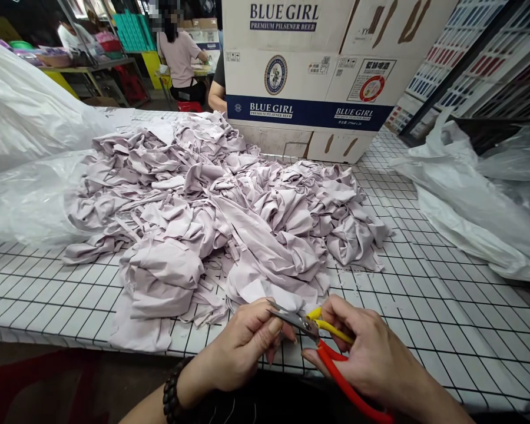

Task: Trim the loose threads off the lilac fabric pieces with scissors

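My right hand (pixel 371 353) grips a pair of thread snips (pixel 318 335) with red and yellow handles, blades pointing left. My left hand (pixel 247 341), a dark bead bracelet on its wrist, is closed with the fingers pinched right at the blade tips; whatever it pinches is too small to make out. Both hands are at the near edge of the table, just in front of a big heap of pale lilac fabric pieces (pixel 212 212) that spreads over the grid-patterned tabletop (pixel 424 306).
A large Blue Girl beer carton (pixel 318 70) stands behind the heap. Clear plastic bags (pixel 26 147) lie at the left and white plastic bags (pixel 468 200) at the right. A person in a pink top (pixel 181 59) works at a far table.
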{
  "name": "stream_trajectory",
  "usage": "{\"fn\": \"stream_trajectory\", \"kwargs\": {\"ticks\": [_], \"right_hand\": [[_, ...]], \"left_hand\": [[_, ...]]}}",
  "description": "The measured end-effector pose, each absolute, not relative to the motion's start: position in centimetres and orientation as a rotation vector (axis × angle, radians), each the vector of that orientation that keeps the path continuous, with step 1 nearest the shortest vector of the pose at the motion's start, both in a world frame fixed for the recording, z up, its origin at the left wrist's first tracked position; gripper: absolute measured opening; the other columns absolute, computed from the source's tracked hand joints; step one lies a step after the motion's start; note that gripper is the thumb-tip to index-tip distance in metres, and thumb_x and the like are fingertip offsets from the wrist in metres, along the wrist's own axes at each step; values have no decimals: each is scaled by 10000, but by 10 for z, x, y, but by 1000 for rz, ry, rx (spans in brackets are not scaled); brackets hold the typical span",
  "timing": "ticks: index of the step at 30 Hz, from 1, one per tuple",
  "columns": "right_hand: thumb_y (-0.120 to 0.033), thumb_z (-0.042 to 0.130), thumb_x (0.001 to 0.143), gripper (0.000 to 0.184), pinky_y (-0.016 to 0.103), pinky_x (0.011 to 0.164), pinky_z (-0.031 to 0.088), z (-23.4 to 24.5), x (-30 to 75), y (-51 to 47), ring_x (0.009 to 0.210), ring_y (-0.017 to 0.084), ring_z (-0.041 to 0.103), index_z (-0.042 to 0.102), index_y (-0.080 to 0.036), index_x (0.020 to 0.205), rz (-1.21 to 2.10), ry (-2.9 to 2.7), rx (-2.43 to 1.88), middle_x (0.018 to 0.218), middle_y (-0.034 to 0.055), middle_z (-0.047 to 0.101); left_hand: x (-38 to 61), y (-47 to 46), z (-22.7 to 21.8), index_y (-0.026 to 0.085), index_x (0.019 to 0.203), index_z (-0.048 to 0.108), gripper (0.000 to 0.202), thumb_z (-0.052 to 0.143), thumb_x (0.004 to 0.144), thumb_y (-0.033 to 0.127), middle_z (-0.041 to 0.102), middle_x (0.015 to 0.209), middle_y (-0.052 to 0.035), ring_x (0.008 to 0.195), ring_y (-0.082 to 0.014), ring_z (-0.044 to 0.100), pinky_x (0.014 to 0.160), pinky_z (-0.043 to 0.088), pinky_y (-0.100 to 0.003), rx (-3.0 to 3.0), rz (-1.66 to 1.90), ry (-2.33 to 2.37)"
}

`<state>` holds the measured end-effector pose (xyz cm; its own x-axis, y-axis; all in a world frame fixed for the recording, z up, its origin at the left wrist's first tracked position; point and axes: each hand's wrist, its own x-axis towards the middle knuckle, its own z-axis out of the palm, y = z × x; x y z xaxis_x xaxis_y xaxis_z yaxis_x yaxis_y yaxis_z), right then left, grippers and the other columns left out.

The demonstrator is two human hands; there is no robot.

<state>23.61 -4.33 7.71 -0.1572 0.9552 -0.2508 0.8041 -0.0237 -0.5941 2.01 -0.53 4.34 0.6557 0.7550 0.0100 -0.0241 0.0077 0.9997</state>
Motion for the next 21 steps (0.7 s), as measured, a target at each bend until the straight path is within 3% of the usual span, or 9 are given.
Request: {"fn": "stream_trajectory", "kwargs": {"ticks": [11, 15, 18, 21], "right_hand": [[-434, 664, 720, 426, 220, 454, 268, 73, 237, -41, 490, 89, 301, 283, -252, 670, 804, -2058, -1791, 563, -90, 342], [-417, 729, 667, 445, 217, 455, 268, 66, 238, -43, 496, 85, 295, 317, -248, 656, 972, -1882, -1776, 558, -93, 343], [-515, 698, 699, 428, 219, 453, 310, 56, 253, -45, 495, 94, 362, 363, -249, 674, 1079, -1504, -1817, 572, -76, 410], [-617, 642, 714, 438, 260, 498, 395, 45, 289, -46, 523, 140, 500, 402, -252, 677, 763, -1262, -2093, 593, -28, 534]], "left_hand": [[19, -5, 43, 114, 839, 644, 449, 429, 967, 488, 504, 752, -18, 540, -90, 495, 528, 407, -219, 1395, 635, 660], [18, -5, 38, 126, 847, 634, 428, 438, 965, 487, 491, 673, 1, 546, -101, 486, 556, 401, -227, 1332, 649, 659], [18, -5, 34, 132, 844, 616, 399, 471, 952, 488, 481, 619, 13, 539, -105, 483, 557, 381, -227, 1235, 670, 635], [18, -4, 30, 129, 831, 605, 386, 517, 927, 492, 472, 612, 18, 531, -102, 476, 532, 360, -218, 1127, 692, 605]]}}
